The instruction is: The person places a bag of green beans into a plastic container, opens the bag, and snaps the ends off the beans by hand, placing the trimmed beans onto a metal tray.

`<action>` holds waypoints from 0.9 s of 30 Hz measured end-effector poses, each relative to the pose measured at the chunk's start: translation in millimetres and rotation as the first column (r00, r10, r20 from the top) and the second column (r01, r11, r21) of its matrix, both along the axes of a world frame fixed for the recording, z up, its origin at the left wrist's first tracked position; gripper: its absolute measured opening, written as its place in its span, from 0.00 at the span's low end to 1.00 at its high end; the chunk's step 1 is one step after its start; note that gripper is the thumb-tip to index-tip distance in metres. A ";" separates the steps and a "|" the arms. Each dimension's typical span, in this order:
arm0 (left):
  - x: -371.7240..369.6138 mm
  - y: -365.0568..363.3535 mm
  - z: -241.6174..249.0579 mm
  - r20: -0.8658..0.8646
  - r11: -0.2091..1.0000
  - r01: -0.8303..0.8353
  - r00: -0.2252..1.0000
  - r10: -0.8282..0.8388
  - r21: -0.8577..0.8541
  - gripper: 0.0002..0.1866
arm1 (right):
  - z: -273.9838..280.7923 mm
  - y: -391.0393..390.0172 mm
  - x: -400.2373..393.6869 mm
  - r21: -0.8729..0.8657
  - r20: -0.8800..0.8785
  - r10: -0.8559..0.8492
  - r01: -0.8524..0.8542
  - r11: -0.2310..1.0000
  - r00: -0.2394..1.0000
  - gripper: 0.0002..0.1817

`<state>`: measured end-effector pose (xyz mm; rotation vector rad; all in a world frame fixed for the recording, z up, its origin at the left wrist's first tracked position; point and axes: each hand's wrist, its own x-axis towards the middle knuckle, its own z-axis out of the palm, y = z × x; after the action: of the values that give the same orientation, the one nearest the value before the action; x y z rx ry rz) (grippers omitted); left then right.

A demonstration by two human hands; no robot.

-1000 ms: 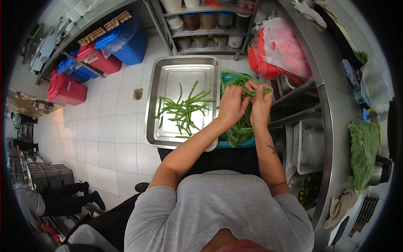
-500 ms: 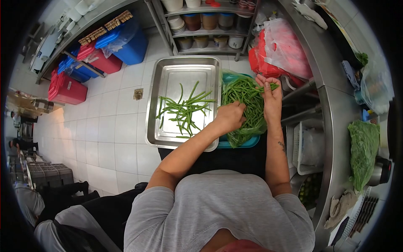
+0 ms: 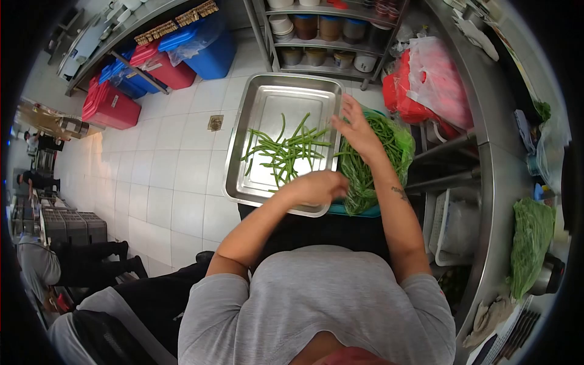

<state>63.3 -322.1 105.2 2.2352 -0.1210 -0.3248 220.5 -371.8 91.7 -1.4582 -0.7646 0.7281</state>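
Note:
Green beans [image 3: 286,149] lie loosely scattered in a metal tray [image 3: 236,164]. To its right, a green plastic bag [image 3: 406,146] holds a heap of more beans [image 3: 359,173] on a teal tray [image 3: 356,211]. My right hand [image 3: 359,132] is over the border between tray and bag, fingers spread, with nothing visible in it. Near the tray's lower right corner is my left hand [image 3: 321,187], beside the bag; its fingers are smeared by motion, and whether they hold anything cannot be made out.
Shelves with tubs [image 3: 328,30] stand beyond the tray. Blue and red bins [image 3: 207,52] are at the upper left. A steel counter [image 3: 496,164] runs along the right, bearing a green bag [image 3: 530,237]. Another person [image 3: 146,322] is close on the left.
My right hand has left the beans it gripped above the bag, moved left and opened. My left hand has come down and left, off the heap. The camera view has shifted.

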 end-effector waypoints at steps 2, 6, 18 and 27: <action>10.3 33.0 -8.9 0.082 0.970 -0.240 0.968 0.238 0.022 0.07 | -2.2 -15.5 11.9 0.017 0.016 -0.005 0.005 1.000 1.000 0.19; 63.4 77.5 -63.4 0.399 0.718 -0.667 0.724 0.562 0.200 0.08 | -16.2 -51.2 22.0 -0.219 0.269 0.023 0.038 0.975 0.963 0.09; 97.5 73.2 -97.7 0.546 0.565 -0.729 0.675 0.496 0.387 0.05 | -26.3 -79.7 8.3 -0.216 0.593 0.089 0.052 0.975 0.800 0.07; 92.1 67.7 -28.3 0.217 0.775 -0.558 0.751 0.624 -0.297 0.05 | -7.8 -95.7 26.2 0.158 -0.302 -0.289 0.347 0.924 0.908 0.07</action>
<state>155.5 -254.4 76.9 1.9626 0.3828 0.3757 246.7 -467.5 84.0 -1.2201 -0.3616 0.5614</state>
